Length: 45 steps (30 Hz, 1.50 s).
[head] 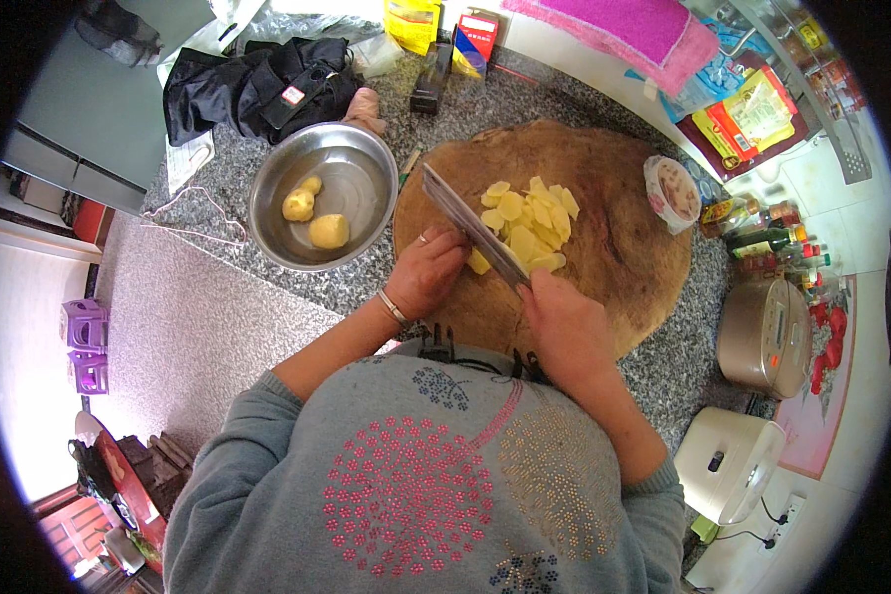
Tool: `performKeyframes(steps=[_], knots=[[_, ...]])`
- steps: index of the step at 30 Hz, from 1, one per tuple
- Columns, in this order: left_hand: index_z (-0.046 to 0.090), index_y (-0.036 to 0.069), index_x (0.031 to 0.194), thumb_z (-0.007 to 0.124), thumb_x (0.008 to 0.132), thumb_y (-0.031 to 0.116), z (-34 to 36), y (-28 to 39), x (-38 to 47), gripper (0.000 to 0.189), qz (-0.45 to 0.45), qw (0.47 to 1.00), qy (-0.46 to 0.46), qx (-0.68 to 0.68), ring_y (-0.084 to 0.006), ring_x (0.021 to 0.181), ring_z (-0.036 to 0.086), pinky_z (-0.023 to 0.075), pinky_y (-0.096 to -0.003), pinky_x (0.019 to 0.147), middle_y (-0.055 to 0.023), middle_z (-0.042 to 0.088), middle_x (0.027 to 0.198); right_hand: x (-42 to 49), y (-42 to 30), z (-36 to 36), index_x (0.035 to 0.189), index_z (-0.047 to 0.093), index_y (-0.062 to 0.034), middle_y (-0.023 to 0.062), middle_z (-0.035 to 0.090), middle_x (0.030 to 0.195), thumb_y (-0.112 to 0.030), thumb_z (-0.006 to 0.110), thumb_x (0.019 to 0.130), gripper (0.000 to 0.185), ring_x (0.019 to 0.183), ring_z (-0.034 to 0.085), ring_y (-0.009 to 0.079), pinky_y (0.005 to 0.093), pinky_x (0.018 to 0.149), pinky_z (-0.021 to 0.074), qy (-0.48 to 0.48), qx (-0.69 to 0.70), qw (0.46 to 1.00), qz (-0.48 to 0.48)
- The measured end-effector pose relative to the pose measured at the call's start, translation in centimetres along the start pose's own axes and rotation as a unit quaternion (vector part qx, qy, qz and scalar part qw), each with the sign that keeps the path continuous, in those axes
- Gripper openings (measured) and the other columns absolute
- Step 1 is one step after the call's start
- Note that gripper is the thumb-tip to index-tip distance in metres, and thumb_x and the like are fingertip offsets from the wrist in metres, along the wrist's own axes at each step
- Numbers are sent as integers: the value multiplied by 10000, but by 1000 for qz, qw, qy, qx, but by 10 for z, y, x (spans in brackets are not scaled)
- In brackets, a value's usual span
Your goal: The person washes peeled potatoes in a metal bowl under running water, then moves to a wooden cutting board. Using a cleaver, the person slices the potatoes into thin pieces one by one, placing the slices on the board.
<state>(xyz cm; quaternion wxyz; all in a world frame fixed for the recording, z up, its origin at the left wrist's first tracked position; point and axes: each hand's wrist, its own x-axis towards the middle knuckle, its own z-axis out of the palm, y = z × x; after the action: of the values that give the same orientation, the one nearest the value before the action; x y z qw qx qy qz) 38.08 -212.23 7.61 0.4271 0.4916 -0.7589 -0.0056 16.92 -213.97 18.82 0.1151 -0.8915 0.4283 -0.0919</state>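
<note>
A broad kitchen knife (475,226) stands on edge over a round wooden chopping board (616,260), and my right hand (564,319) is closed round its handle. My left hand (432,271) has bent fingers against the near-left side of the blade; whatever lies under them is hidden. Thin yellow potato slices (534,219) lie piled right of the blade, with one slice (478,261) by my left fingertips. Left of the board, a steel bowl (260,215) holds peeled potatoes (329,231) in what looks like shallow water.
Black fabric bags (267,89) lie behind the bowl. A small black box (431,78) stands behind the board. At the board's right edge is a plastic-wrapped round container (672,194). Bottles (768,241), a rice cooker (765,338) and a white appliance (724,464) line the right wall.
</note>
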Motion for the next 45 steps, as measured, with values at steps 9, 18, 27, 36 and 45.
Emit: performKeyframes(steps=[9,18,27,36,45], knots=[[610,27,909,616,728,10,-2,0,-1,181,-1,1000,7,-15,-295,918,589,506,-368,790,-107,600,1005,19,9,19,918,492,-64,185,621,775,-243,523,930,181,733,630,401,507,637,499,-44,30,995,86],[611,33,868,619,735,6,-1,1,-3,137,-11,1000,9,-7,-294,908,593,507,-361,772,-109,602,993,0,-2,-6,914,489,-64,176,613,769,-225,526,927,165,701,631,391,498,605,499,-5,14,1000,15],[611,23,891,611,728,4,1,-2,-2,164,2,1000,8,-2,-298,930,590,505,-368,799,-115,605,1016,16,0,18,920,495,-62,193,627,785,-229,509,938,169,727,633,399,512,615,500,-62,6,997,55],[615,25,913,608,723,1,-3,-1,-4,191,-8,1000,-4,-10,-290,924,591,504,-357,796,-114,603,1024,7,2,3,912,507,-72,190,622,776,-241,523,933,171,722,624,406,511,627,491,-33,27,997,61],[607,30,907,594,719,1,-1,-1,-4,191,-9,1000,-6,0,-292,929,590,507,-359,792,-115,599,1044,5,-3,-5,892,501,-75,161,611,754,-244,530,928,175,669,635,370,468,574,513,-5,-16,1000,22]])
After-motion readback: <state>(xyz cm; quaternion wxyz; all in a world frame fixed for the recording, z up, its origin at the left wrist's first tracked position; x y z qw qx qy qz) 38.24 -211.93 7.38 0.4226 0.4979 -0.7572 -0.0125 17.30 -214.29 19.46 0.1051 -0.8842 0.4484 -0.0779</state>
